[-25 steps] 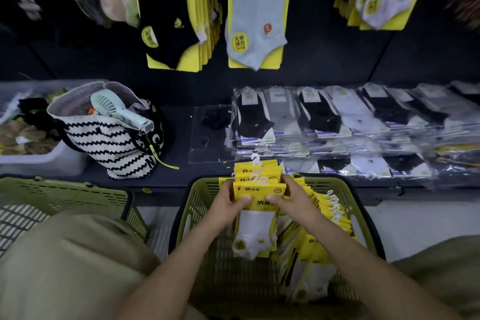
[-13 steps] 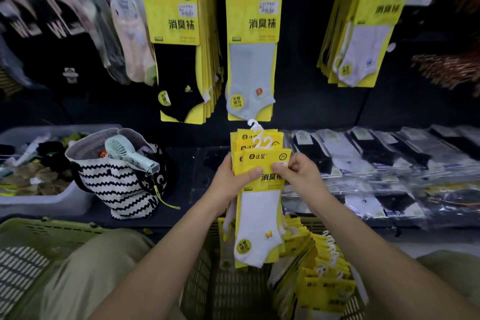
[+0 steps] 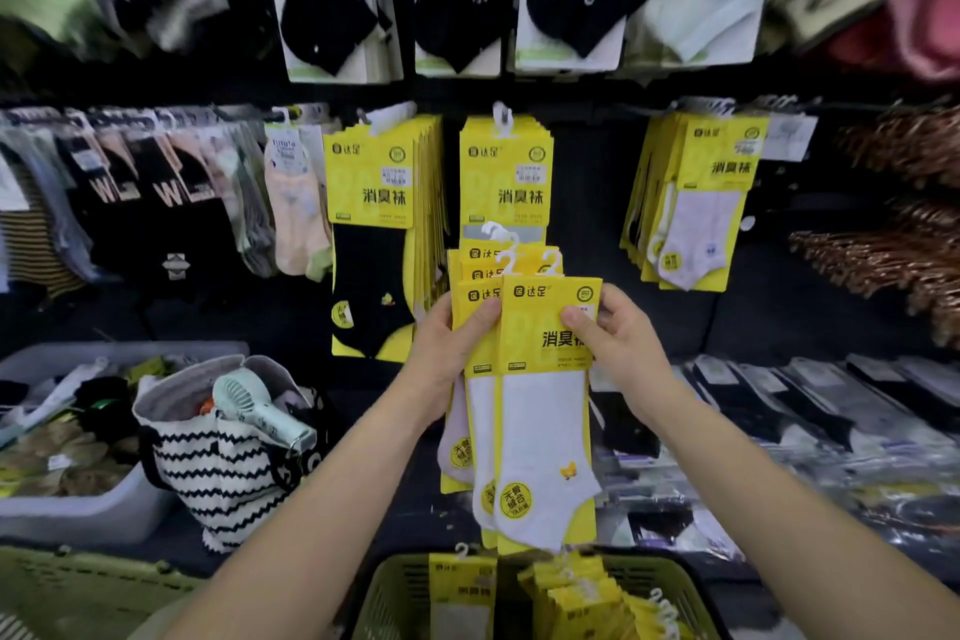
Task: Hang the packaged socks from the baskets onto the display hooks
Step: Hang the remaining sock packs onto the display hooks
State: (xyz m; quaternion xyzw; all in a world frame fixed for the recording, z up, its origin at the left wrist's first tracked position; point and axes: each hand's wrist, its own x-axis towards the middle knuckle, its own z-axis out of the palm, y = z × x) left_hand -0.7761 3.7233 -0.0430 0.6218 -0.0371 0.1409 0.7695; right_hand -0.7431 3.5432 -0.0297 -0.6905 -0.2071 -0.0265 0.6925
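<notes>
I hold a bunch of yellow-carded white sock packs point(image 3: 540, 411) upright in front of the display. My left hand point(image 3: 452, 348) grips the bunch's left edge, thumb on the front card. At the right edge, my right hand point(image 3: 618, 343) pinches the front pack. White plastic hangers point(image 3: 511, 250) stick up from the bunch, just below a hook point(image 3: 503, 117) with one grey sock pack point(image 3: 506, 177). Below, a green basket point(image 3: 384, 598) holds more yellow packs point(image 3: 587, 603).
Full hooks of yellow packs hang left point(image 3: 384, 224) and right point(image 3: 696, 203). Black and white socks hang above. A striped bag point(image 3: 218, 463) with a hand fan and a grey bin point(image 3: 78, 509) sit at left. Bagged socks point(image 3: 831, 421) lie on the shelf at right.
Both hands have lifted the bunch of sock packs out of the basket and up toward the middle hook. My view has tilted upward with them.
</notes>
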